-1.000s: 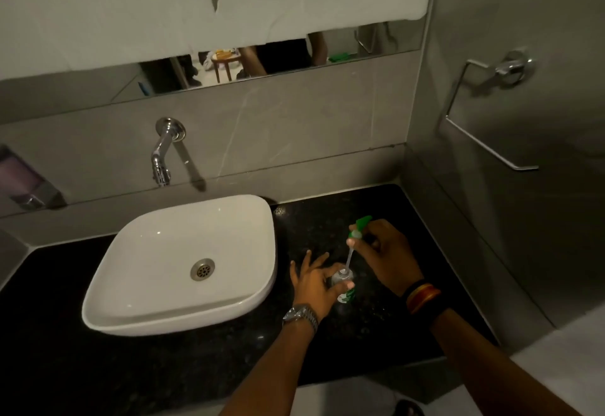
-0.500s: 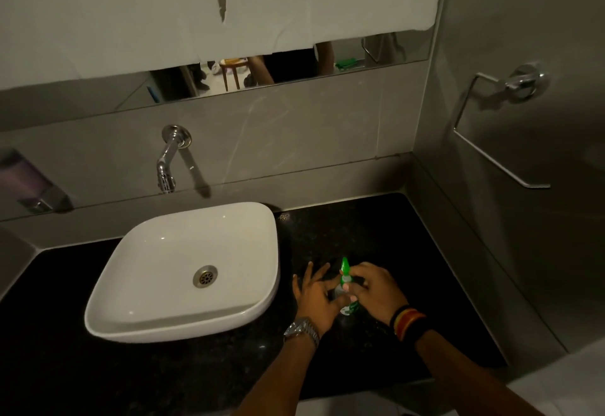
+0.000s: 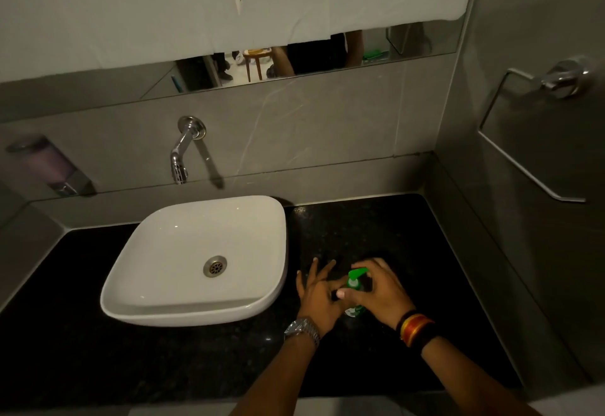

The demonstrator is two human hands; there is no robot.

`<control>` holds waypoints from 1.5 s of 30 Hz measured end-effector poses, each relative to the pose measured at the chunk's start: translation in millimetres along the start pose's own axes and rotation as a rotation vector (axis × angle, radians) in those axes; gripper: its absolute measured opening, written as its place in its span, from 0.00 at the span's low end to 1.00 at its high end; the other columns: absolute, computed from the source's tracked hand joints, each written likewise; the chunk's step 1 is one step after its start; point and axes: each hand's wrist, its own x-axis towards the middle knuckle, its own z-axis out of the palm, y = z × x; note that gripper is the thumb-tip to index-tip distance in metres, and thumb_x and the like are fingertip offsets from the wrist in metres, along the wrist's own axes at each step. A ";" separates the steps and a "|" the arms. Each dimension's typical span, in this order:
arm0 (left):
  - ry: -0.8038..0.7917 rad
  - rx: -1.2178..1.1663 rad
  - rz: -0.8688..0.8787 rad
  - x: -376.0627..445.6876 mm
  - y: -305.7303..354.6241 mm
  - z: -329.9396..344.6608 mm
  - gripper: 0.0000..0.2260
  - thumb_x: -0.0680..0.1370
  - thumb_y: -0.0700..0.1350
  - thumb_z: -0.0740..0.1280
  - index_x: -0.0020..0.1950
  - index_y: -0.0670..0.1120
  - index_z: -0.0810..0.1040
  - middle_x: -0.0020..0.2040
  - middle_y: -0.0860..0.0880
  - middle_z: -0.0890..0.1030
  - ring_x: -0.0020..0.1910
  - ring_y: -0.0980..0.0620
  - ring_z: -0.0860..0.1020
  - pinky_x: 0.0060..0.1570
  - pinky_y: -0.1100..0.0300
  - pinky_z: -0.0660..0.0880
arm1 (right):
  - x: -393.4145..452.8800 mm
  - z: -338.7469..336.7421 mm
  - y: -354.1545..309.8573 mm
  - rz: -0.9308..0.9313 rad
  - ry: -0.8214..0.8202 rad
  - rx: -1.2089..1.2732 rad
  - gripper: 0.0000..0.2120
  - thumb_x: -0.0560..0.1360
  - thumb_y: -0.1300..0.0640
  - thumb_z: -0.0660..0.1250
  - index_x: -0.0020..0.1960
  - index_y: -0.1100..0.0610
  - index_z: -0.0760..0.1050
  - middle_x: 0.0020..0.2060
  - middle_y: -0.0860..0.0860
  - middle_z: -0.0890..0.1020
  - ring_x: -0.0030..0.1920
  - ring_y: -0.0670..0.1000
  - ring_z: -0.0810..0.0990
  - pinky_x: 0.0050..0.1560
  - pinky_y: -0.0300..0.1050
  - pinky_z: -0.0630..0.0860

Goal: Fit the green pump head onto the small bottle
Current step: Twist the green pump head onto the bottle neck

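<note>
The small bottle (image 3: 355,310) stands upright on the black counter (image 3: 376,229), right of the basin. Only its green-and-white lower part shows between my hands. The green pump head (image 3: 356,276) sits on top of the bottle, its spout pointing right. My right hand (image 3: 381,294) wraps around the pump collar from the right, fingers curled behind the spout. From the left, my left hand (image 3: 319,294) holds the bottle body with thumb and forefinger while its other fingers are spread. The bottle's neck is hidden by my fingers.
A white basin (image 3: 131,288) lies left of my hands, with a chrome tap (image 3: 179,160) on the wall above it. A soap dispenser (image 3: 49,167) hangs far left. On the right wall is a metal towel ring (image 3: 530,154). The counter's front edge runs just below my wrists.
A second ago my right hand held the pump head high, its dip tube above the bottle. The hand came down, the tube went into the bottle, and the pump head now sits on the neck.
</note>
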 end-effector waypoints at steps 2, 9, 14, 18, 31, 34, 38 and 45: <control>0.006 -0.042 -0.007 0.1 -0.3 1.2 0.20 0.72 0.66 0.70 0.63 0.67 0.79 0.80 0.55 0.62 0.81 0.52 0.43 0.72 0.48 0.28 | 1.1 -8.1 4.8 -0.076 -0.085 0.103 0.18 0.69 0.46 0.75 0.58 0.45 0.79 0.60 0.41 0.71 0.61 0.41 0.71 0.57 0.35 0.67; -0.005 -0.085 -0.002 0.3 1.2 -0.4 0.22 0.69 0.70 0.70 0.62 0.68 0.79 0.80 0.55 0.61 0.81 0.52 0.43 0.71 0.47 0.28 | 2.8 -17.9 -5.4 -0.099 0.026 0.006 0.13 0.65 0.53 0.80 0.40 0.59 0.79 0.47 0.52 0.78 0.49 0.51 0.79 0.51 0.51 0.78; -0.014 -0.077 0.004 0.1 1.9 -3.9 0.20 0.71 0.67 0.71 0.62 0.67 0.80 0.80 0.54 0.62 0.81 0.51 0.43 0.72 0.45 0.28 | -1.8 -22.1 1.9 -0.129 -0.060 -0.005 0.21 0.68 0.49 0.77 0.59 0.51 0.79 0.60 0.47 0.75 0.60 0.46 0.74 0.60 0.42 0.74; -0.015 -0.065 0.016 -0.5 2.5 -3.1 0.20 0.72 0.68 0.70 0.62 0.66 0.80 0.80 0.53 0.63 0.81 0.50 0.44 0.72 0.44 0.29 | -2.9 -18.6 3.4 -0.181 -0.091 -0.101 0.14 0.72 0.55 0.74 0.57 0.54 0.82 0.64 0.47 0.75 0.65 0.48 0.73 0.66 0.43 0.71; -0.017 -0.038 0.067 -0.7 0.9 -4.1 0.21 0.73 0.67 0.69 0.64 0.63 0.80 0.79 0.53 0.65 0.81 0.50 0.45 0.73 0.44 0.29 | -5.7 -8.0 -11.2 -0.115 0.005 -0.167 0.14 0.72 0.53 0.73 0.57 0.55 0.81 0.64 0.49 0.77 0.63 0.51 0.74 0.65 0.46 0.71; -0.015 -0.062 0.061 1.2 0.0 -5.4 0.19 0.72 0.66 0.70 0.61 0.62 0.82 0.79 0.53 0.65 0.82 0.50 0.45 0.74 0.43 0.29 | -3.1 -8.6 -18.4 -0.092 0.082 -0.174 0.14 0.67 0.47 0.76 0.44 0.55 0.79 0.47 0.50 0.79 0.50 0.51 0.78 0.52 0.51 0.77; -0.014 -0.074 0.035 2.5 -0.2 -6.5 0.18 0.71 0.67 0.71 0.56 0.61 0.84 0.79 0.54 0.65 0.81 0.52 0.45 0.73 0.46 0.29 | 1.9 -9.9 -17.6 -0.027 0.132 -0.260 0.24 0.60 0.34 0.75 0.32 0.53 0.70 0.36 0.49 0.76 0.38 0.50 0.76 0.41 0.50 0.76; -0.014 -0.112 0.043 1.5 -2.3 -4.3 0.22 0.71 0.68 0.70 0.65 0.66 0.78 0.80 0.55 0.63 0.81 0.53 0.42 0.71 0.49 0.26 | 8.6 -18.7 9.9 -0.156 -0.172 0.125 0.13 0.69 0.52 0.77 0.53 0.49 0.84 0.66 0.46 0.76 0.65 0.43 0.73 0.63 0.36 0.68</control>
